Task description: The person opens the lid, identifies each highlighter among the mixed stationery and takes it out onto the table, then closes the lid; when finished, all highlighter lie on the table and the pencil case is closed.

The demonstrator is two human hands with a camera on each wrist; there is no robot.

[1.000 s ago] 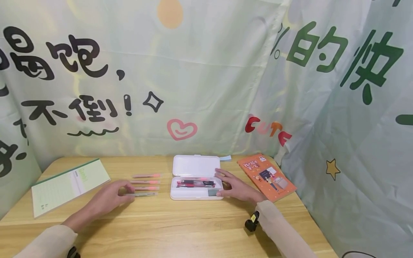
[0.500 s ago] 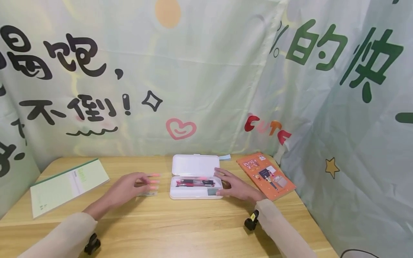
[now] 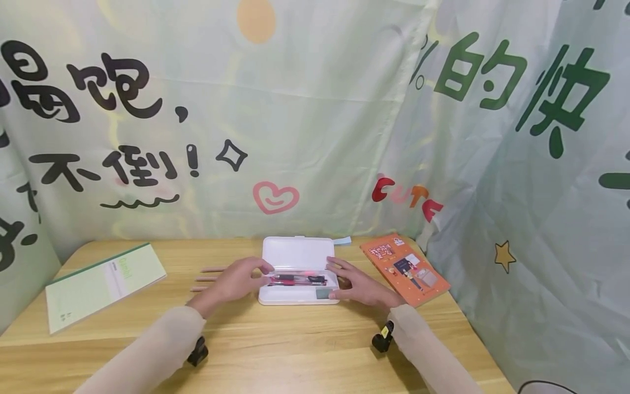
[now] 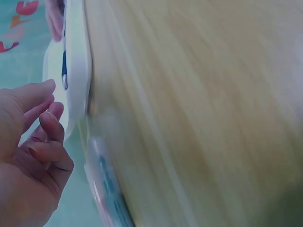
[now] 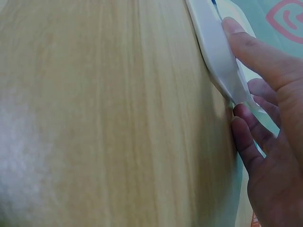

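Note:
A white pencil case (image 3: 287, 300) lies on the table, its lid (image 3: 297, 253) tipped back. Inside are several pens (image 3: 297, 280), some red and black, and a small grey-green block (image 3: 322, 294). My left hand (image 3: 235, 280) is at the case's left end, fingertips over its rim. In the left wrist view, the left hand (image 4: 35, 165) has its fingers loosely bent, with nothing seen between thumb and fingertips. My right hand (image 3: 358, 284) holds the right end of the case. The right wrist view shows its thumb on the rim and fingers against the side.
Left of the case, slim pens (image 3: 206, 278) lie side by side, partly hidden by my left hand. A pale green notepad (image 3: 105, 287) lies at the left, an orange booklet (image 3: 406, 270) at the right. A pale blue strip (image 3: 342, 241) sticks out behind the lid. A printed cloth (image 3: 320, 126) hangs behind.
My left hand has moved right, from the left ends of the loose pens, across them, to the left end of the case. My right hand stays on the case.

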